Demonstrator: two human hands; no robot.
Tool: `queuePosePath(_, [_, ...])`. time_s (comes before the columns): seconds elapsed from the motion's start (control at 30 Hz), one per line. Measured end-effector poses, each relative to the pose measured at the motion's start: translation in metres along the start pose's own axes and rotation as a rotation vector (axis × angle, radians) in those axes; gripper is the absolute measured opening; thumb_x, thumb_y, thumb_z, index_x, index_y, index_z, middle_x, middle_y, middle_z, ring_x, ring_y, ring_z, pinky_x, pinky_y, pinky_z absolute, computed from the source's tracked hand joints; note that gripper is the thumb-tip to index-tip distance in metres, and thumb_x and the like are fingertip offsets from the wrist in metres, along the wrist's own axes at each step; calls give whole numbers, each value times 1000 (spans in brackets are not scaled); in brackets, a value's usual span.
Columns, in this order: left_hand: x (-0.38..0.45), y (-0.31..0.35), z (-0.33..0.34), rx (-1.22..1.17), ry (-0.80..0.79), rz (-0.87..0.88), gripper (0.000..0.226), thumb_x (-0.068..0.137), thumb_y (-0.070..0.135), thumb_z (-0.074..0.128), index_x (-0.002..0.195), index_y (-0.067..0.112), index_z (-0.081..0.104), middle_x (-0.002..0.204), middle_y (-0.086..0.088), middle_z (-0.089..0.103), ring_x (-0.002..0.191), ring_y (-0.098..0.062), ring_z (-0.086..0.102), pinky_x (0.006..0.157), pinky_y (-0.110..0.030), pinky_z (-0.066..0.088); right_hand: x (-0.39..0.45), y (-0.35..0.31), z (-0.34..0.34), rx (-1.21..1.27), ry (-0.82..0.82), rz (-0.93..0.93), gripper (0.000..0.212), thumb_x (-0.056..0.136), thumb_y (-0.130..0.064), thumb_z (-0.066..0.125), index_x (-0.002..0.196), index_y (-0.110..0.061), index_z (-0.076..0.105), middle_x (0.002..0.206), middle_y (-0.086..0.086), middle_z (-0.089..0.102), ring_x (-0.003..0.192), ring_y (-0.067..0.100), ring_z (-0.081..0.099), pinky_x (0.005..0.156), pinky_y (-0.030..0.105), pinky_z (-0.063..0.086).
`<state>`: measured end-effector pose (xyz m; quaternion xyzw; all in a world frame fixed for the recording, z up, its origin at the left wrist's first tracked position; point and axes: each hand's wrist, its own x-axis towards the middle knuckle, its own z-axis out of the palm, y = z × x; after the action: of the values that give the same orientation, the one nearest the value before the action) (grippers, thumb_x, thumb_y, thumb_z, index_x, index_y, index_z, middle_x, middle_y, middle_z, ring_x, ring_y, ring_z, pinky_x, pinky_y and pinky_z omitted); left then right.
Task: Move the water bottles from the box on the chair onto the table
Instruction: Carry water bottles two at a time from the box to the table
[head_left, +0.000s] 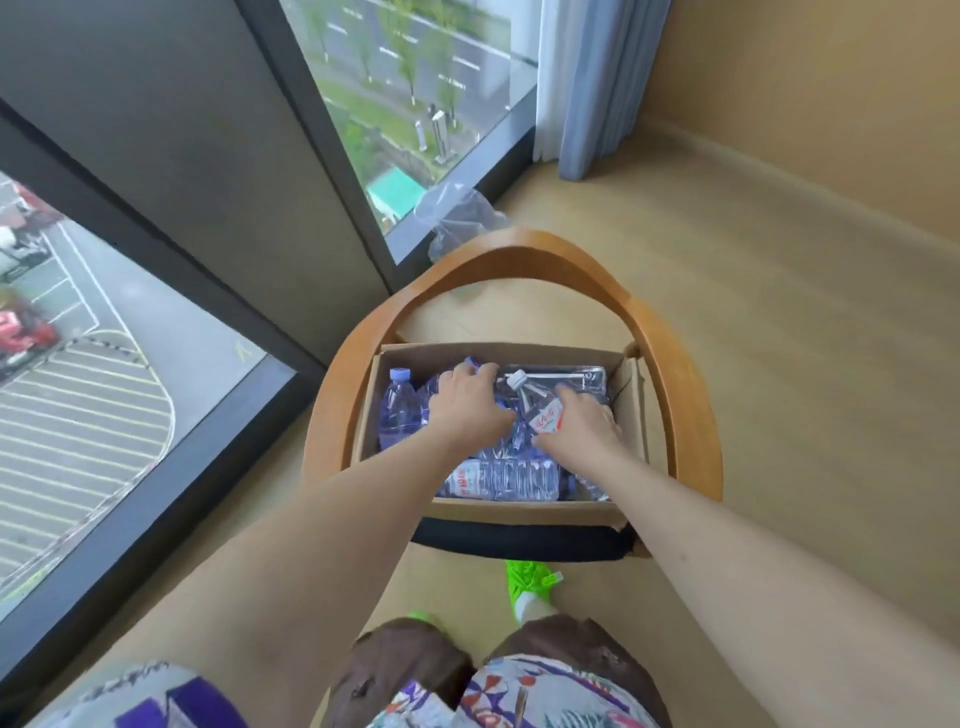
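So a cardboard box (498, 512) is parked on the seat of a wooden chair (670, 358), and it's packed with water bottles lying every which way. No surface for them can be seen anywhere here, so the drop-off spot can't be judged.

Both hands are down in the box. The left hand (470, 402) is curled over a purple-tinted bottle (441, 384) near the box's far-left corner, fingers wrapped around its upper part by the look of it. The right hand (582, 421) is closed around a clear bottle with a red label (543, 415), white cap pointing toward the box's far edge, and it's gripped around the middle. Another purple bottle (399, 410) is left lying along the box's left wall, and a ribbed clear bottle (501, 480) is laid flat against the near edge.

Handling-wise: these are thin plastic, so they'll probably dent if squeezed hard, and full ones would be reasonably hefty for one hand each. How full they are can't really be told. Smooth labels could be slippery, so the ribbed body or the neck just below the cap is likely the safer place to be grabbed. Nothing breakable, at least.
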<state>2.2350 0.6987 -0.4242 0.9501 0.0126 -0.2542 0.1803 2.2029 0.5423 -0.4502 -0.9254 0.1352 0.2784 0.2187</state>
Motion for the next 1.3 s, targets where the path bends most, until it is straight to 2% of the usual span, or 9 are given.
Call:
queuePosePath(0.2, [42,-18,24,15,-98,-22,71,89,37,68,152,20,39,149,-10,42,139,-33,33,108,-47,40,33,10,31,5,-54,64,84,81,-39,76,151,-28,30,137,9,49,128,35,45,98,45,43])
queuePosePath(0.33, [55,-37,34,59,-125,19,63,90,40,66,145,16,47,136,-12,50,133,-34,38,102,-46,43,48,13,43,0,-11,104,86,79,-33,79,149,-27,29,137,10,46,127,35,45,97,46,42])
queuePosePath(0.53, [42,-48,56,244,-169,454,42,84,32,67,123,16,66,114,-8,57,108,-33,50,87,-40,41,58,12,53,18,-1,173,88,77,-22,79,148,-27,27,138,11,47,127,35,45,99,48,40])
queuePosePath(0.7, [36,-42,78,370,-288,682,43,86,44,63,121,19,65,113,-1,59,106,-25,49,92,-39,39,63,13,57,68,6,209,91,73,-21,82,146,-28,28,137,10,50,127,35,47,103,49,40])
queuePosePath(0.8, [30,-34,91,412,-320,689,44,87,48,60,117,17,63,110,0,62,101,-24,51,88,-36,40,64,15,59,76,12,211,95,70,-21,83,146,-29,28,137,9,50,127,34,48,104,47,38])
queuePosePath(0.93, [31,-26,96,407,-379,625,39,85,44,62,109,15,60,103,0,62,87,-20,35,84,-37,45,65,18,61,91,26,204,93,68,-19,83,144,-31,30,134,7,51,124,33,49,101,46,39])
queuePosePath(1.03, [33,-22,94,397,-416,596,40,82,41,69,109,14,57,102,-1,61,89,-19,35,76,-34,41,66,18,60,107,44,228,83,67,-21,83,137,-23,38,130,9,54,122,34,51,99,46,41])
queuePosePath(1.17, [36,-12,93,461,-445,576,49,80,34,73,117,11,50,107,-8,60,102,-28,51,80,-37,46,67,20,52,143,95,286,72,66,-26,83,126,-15,46,126,13,56,122,35,50,98,45,42])
queuePosePath(1.3, [41,-2,93,537,-507,575,66,82,30,71,138,13,41,117,-15,53,106,-32,54,83,-39,48,64,28,37,180,144,317,80,62,-30,88,127,-14,44,124,13,56,119,35,51,94,45,45])
